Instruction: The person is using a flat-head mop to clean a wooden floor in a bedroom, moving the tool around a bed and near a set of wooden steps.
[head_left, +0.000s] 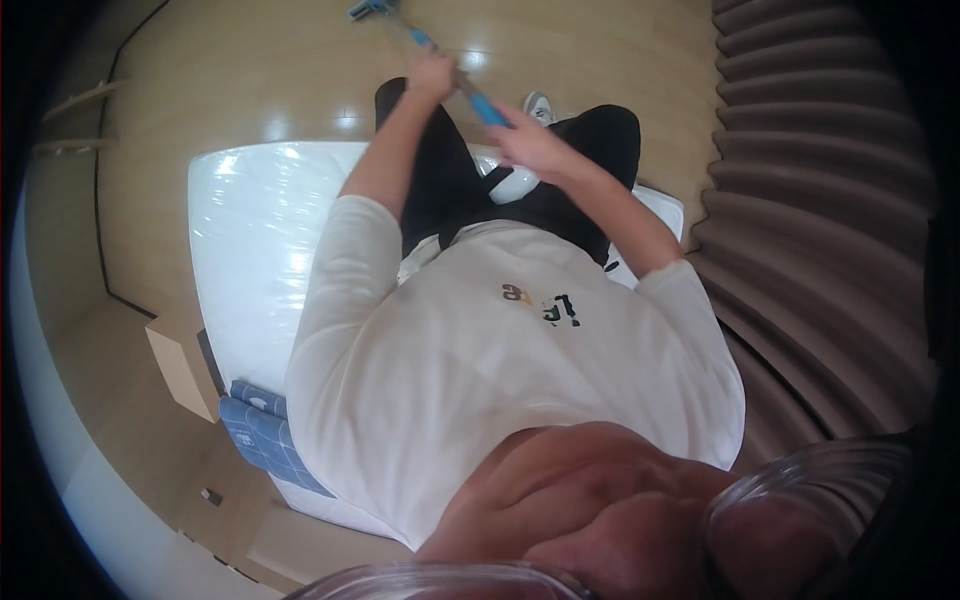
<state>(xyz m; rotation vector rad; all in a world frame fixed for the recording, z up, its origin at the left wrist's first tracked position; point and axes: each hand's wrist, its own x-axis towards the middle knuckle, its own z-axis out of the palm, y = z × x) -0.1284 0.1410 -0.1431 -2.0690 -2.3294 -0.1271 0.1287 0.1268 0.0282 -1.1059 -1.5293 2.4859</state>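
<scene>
One pole (pixel 484 105), held two-handed near twelve o'clock

Pole slants across the top of the view; its blue head (pixel 372 9) lies between eleven and twelve o'clock, out over the floor (pixel 250 60); left hand (pixel 432 75) wrapped round the shaft, nearer the head; right hand (pixel 535 143) closed about the blue grip, toward one o'clock; wearer seems seated on a white, plastic-covered mattress (pixel 245 240); brown curtain (pixel 815 150) at two.

Step in hand, by my reading: guiding the pole over the floor; next move would call for both grips kept firm, head clear of the shoe (pixel 538 107) just past twelve.

Hard to make out: head cut by the upper edge, kind and floor contact uncertain; hands blurred, single fingers not separable; white patch (pixel 514 186) between the black trousers (pixel 605 130) unclear; blue cloth (pixel 270 435) at eight partly hidden.
</scene>
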